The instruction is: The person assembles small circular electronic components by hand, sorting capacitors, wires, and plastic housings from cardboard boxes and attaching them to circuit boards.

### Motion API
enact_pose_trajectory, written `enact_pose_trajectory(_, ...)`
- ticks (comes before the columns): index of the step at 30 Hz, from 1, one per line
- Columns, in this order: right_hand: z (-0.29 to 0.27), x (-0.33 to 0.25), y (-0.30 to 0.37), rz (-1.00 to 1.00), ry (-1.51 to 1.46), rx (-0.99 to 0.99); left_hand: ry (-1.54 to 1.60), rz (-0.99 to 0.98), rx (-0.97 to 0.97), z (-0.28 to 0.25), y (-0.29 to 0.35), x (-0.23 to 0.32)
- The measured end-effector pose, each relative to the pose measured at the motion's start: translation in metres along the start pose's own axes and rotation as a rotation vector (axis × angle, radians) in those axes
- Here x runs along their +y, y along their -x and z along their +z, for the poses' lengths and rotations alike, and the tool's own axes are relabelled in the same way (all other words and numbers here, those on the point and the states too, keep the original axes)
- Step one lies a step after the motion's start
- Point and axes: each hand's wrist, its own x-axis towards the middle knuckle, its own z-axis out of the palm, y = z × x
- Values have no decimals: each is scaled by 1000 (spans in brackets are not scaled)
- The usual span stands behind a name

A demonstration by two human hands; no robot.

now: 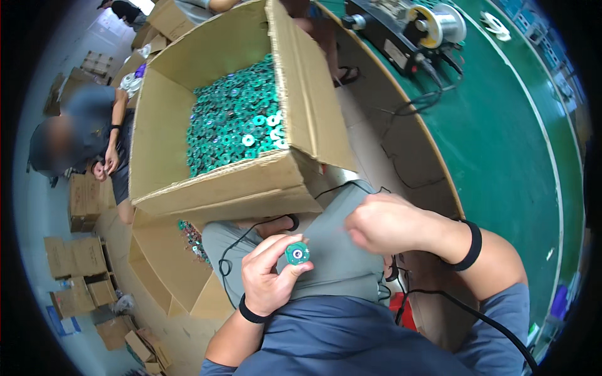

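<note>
Between the thumb and fingers of my left hand [264, 276] is a small round green circuit board [297, 253] with a metallic centre, held above my lap. To its right, apart from the board, hovers my right hand [392, 224]. Its fingers are curled together and blurred at the tips, so whatever they may hold cannot be made out. Just beyond my knees stands a large open cardboard box [219, 191], with a heap of similar round green boards [232, 119] inside.
A second open carton [166, 263] with small parts stands below the big box. At right is a green-topped table [501, 163] carrying a black device [389, 34] and a wire spool [442, 26]. Cables cross my legs. A co-worker [94, 122] sits at left; flattened cartons [75, 257] lie behind.
</note>
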Motion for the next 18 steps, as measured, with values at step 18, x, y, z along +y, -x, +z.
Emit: enact_pose_trajectory(18,20,9,-6,127,21,-52,-401,65,15,-180,-112,71)
